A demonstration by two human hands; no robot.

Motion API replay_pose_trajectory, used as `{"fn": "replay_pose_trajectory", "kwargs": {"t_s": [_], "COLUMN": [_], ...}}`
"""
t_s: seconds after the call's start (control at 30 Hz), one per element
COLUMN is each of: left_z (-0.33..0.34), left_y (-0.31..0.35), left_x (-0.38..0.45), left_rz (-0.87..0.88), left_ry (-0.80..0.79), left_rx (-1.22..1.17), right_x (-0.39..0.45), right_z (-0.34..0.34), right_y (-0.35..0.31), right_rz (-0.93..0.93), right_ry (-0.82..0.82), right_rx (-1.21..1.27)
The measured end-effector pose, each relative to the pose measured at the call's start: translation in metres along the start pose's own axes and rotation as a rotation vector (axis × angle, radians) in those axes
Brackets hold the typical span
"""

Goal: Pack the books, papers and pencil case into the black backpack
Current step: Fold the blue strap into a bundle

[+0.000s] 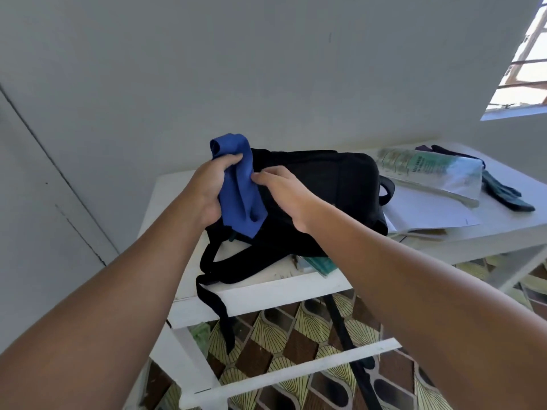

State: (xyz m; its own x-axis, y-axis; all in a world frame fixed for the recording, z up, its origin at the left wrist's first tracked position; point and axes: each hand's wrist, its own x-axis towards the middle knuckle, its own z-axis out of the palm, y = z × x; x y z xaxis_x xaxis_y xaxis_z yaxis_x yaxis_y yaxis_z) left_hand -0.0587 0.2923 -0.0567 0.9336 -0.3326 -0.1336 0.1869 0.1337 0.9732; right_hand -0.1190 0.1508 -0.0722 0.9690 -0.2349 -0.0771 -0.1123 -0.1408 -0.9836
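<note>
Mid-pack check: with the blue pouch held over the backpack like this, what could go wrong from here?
1. The left hand grips the floppy blue pouch by one side only; it might fold or snag going into the black backpack.
2. The backpack lies on a green book near the white table front edge, so pushing could knock it off.
3. A strap hangs over that edge and may catch.
</note>
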Motion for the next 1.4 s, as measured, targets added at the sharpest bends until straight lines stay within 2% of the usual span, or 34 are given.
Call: {"fn": "replay_pose_trajectory", "kwargs": {"t_s": [0.1, 0.17, 0.27, 0.33, 0.43, 0.5, 0.57, 0.63, 0.7, 0.73, 0.8, 0.9, 1.03, 1.17, 1.27, 1.33, 1.4], "left_z": [0.007, 0.011, 0.019, 0.022, 0.016, 0.008, -0.004, -0.014, -0.018, -0.018, -0.014, -0.011, -0.018, -0.015, -0.005, 0.0, 0.002], "left_y": [0.001, -0.002, -0.006, -0.008, -0.007, -0.01, -0.018, -0.029, -0.035, -0.036, -0.041, -0.047, -0.042, -0.02, 0.002, 0.011, 0.014], "left_x": [-0.004, -0.002, 0.004, 0.007, 0.008, 0.019, 0.036, 0.05, 0.053, 0.053, 0.052, 0.056, 0.062, 0.068, 0.067, 0.064, 0.06], "left_rz": [-0.042, -0.054, -0.053, -0.03, 0.035, 0.098, 0.253, 0.297, 0.185, 0.13, 0.099, 0.192, 0.25, 0.311, 0.38, 0.414, 0.432], "left_ry": [-0.096, -0.112, -0.07, -0.115, -0.223, -0.107, 0.019, -0.072, -0.211, -0.259, -0.26, -0.2, -0.118, 0.162, 0.238, 0.228, 0.21], "left_rx": [-0.124, -0.13, -0.074, -0.011, 0.169, 0.371, 0.787, 1.178, 1.484, 1.577, 1.649, 1.674, 1.401, 1.016, 0.908, 0.924, 0.975], "right_x": [0.001, 0.0, 0.001, 0.003, 0.009, 0.012, 0.013, 0.014, 0.014, 0.014, 0.012, 0.007, 0.002, -0.003, -0.003, 0.005, 0.016], "right_z": [0.004, 0.009, 0.009, 0.005, -0.008, -0.018, -0.026, -0.032, -0.036, -0.037, -0.039, -0.039, -0.034, -0.025, -0.018, -0.012, -0.006], "right_y": [0.007, 0.012, 0.024, 0.031, 0.036, 0.036, 0.037, 0.036, 0.032, 0.03, 0.027, 0.025, 0.028, 0.047, 0.057, 0.055, 0.048], "right_rz": [0.005, 0.006, -0.063, -0.093, 0.021, 0.085, 0.111, 0.127, 0.122, 0.115, 0.101, 0.089, 0.105, 0.197, 0.296, 0.315, 0.342], "right_ry": [-0.181, -0.221, -0.145, -0.058, 0.052, 0.106, 0.132, 0.129, 0.11, 0.098, 0.067, 0.013, -0.072, -0.229, -0.3, -0.22, -0.106], "right_rx": [0.174, 0.252, 0.214, 0.221, 0.359, 0.408, 0.459, 0.542, 0.612, 0.634, 0.659, 0.67, 0.639, 0.209, -0.03, 0.044, 0.256]}}
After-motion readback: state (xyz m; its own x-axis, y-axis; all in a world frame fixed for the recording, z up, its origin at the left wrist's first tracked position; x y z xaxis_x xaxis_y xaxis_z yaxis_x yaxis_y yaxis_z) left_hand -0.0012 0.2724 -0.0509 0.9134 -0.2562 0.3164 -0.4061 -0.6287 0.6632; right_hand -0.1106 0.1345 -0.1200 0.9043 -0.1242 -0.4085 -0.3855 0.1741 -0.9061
